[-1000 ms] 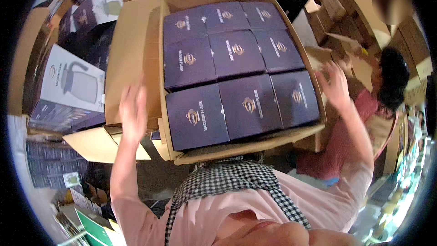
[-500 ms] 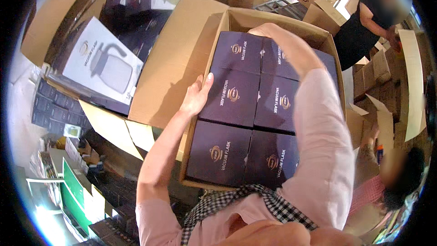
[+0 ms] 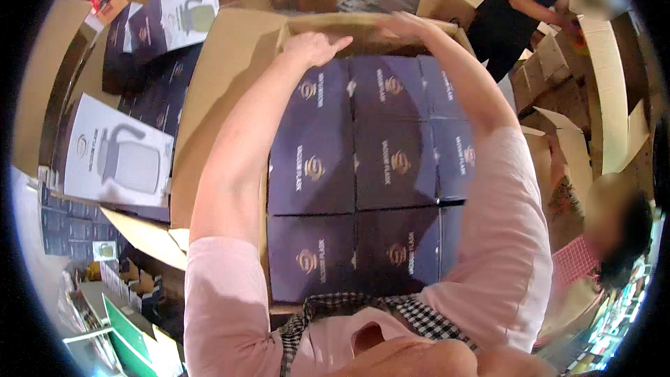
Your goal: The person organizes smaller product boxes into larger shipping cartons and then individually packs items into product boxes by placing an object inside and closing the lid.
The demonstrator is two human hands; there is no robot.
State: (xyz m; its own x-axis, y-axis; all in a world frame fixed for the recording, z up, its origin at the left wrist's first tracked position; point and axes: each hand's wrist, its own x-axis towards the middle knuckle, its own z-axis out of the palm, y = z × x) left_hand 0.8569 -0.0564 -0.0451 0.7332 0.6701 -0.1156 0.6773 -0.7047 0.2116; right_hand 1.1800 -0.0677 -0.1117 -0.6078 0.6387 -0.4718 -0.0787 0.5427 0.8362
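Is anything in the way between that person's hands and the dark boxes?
Nothing that I can see. The left hand is near the far-left corner of the open carton, the blurred right hand is by its far edge, and the dark boxes inside are uncovered.

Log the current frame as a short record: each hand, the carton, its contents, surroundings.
Left hand: at the carton's far left corner, one digit pointing right; grip unclear
Right hand: near the carton's far wall, blurred; contact unclear
Carton: brown, open-topped, left flap folded outward
Contents: dark boxes, three by three, right column partly hidden by the right arm
Left side: white-fronted box picturing a jug
Upper right: person in black
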